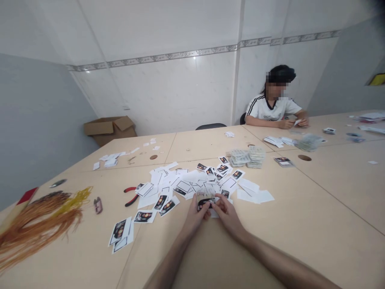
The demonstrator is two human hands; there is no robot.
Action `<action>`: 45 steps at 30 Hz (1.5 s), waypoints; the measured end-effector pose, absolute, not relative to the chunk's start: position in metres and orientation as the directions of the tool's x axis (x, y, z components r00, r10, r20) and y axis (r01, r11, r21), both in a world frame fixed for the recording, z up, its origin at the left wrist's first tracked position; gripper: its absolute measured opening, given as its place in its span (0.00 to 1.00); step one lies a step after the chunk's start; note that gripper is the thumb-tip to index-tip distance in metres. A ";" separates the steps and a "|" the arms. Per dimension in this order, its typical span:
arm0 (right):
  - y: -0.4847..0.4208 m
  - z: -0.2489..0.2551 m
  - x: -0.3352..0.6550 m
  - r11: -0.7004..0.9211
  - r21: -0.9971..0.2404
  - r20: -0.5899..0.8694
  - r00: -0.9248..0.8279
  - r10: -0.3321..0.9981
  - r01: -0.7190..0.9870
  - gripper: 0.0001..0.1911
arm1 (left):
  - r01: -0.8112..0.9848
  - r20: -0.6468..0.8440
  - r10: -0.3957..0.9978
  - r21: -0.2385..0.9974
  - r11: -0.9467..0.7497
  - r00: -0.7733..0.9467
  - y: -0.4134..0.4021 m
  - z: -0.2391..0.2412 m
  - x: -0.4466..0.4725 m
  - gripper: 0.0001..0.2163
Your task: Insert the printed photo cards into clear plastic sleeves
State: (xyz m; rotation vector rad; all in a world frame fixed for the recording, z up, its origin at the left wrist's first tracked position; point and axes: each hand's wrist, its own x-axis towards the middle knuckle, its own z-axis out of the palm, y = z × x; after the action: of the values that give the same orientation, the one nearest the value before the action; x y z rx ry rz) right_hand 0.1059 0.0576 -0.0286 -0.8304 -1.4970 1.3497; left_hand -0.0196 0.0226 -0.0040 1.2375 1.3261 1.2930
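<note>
Both hands closed on a small printed packet [205, 196], lower centre of frame, over the bench [270, 245].

Left hand [195, 216] grips the packet at its left side and lower edge, thumb across the front; right hand [227, 212] pinches its right edge. Packet: pale upper part, black printed lower part; fine detail blurred. Just behind it, mid-frame, a loose spread of white and black printed cards [168, 205]. Left of the spread: red-handled pliers [130, 197], then pink snips [98, 205]. Lower left: bundle of orange and yellow cords [45, 224]. Right of centre, beyond the cards: stacked clear packs [255, 155]. Upper right: seated co-worker in a white shirt [260, 107], a small pale item between the fingers.
</note>
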 end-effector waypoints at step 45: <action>0.061 -0.027 0.106 0.014 -0.960 0.135 -0.419 0.898 -0.280 0.19 | -0.011 -0.039 0.995 0.999 0.040 0.091 0.018 -0.002 -0.017 0.28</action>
State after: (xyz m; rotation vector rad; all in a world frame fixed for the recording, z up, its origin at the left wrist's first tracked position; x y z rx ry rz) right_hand 0.1063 0.0612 -0.0268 -0.6985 -1.3427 1.5825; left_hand -0.0171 0.0178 -0.0021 1.2122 1.1508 1.1194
